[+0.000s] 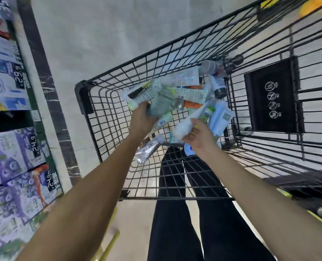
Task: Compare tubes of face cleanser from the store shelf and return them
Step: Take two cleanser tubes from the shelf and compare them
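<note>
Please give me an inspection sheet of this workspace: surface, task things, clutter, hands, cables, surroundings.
Surface: black wire shopping cart, its bottom grid partly bare.
Job's things: heap of cleanser tubes in the cart; one silver tube lies apart.
Clutter: small bottles among the tubes.
Grips: left hand holds several tubes; right hand holds a white tube.
Cables: nothing seen.
Surroundings: shelf of boxes with price tags on the left; pale floor.

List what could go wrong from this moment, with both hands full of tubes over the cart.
The left hand holds several tubes fanned out, so one may slip from that grip. The white tube in the right hand could fall into the cart. The silver tube on the wire floor might slide between the wires.
</note>
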A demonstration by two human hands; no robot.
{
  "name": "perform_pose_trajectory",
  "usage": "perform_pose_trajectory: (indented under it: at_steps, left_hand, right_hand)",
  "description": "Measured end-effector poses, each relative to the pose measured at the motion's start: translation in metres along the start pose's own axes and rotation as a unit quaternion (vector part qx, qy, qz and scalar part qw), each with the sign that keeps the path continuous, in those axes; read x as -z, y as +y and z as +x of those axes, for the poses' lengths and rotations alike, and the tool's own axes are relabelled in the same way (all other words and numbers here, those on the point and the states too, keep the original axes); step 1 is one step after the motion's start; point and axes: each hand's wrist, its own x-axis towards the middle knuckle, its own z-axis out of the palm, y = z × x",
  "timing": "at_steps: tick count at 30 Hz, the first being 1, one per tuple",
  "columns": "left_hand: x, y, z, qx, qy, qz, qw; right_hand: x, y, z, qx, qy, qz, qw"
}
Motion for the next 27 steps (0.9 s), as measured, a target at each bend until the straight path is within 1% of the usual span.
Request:
perform_pose_trajectory:
  at_steps: [3,7,9,13,18,22,24,27]
  left_hand:
    - [0.021,0.031,-0.042,0.028,-0.014,-0.094,0.995]
    - [0.051,0.073,-0.101,0.030,-0.028,-0.210,0.977]
    - [0.064,0.093,-0.129,0.029,-0.038,-0.267,0.962]
    - [0.086,0.135,-0.183,0.005,-0.055,-0.355,0.933]
    - [0.096,0.180,-0.241,-0.023,-0.080,-0.373,0.924]
    - [0.085,0.207,-0.289,-0.063,-0.115,-0.367,0.921]
    - [0.075,0.221,-0.316,-0.080,-0.141,-0.370,0.915]
    - [0.048,0.235,-0.354,-0.102,-0.170,-0.351,0.915]
  right_hand:
    - [0.000,-0.014,-0.058,0.000,-0.056,0.047,0.997]
    - [-0.004,-0.036,-0.131,0.017,-0.120,0.096,0.988]
    - [-0.004,-0.046,-0.166,0.040,-0.136,0.082,0.986]
    - [0.006,-0.058,-0.218,0.100,-0.130,0.021,0.986]
    - [0.032,-0.074,-0.282,0.202,-0.159,0.008,0.966]
    - [0.064,-0.075,-0.327,0.254,-0.187,0.010,0.949]
    - [0.082,-0.074,-0.349,0.277,-0.175,0.036,0.944]
    - [0.120,-0.063,-0.377,0.309,-0.146,0.050,0.938]
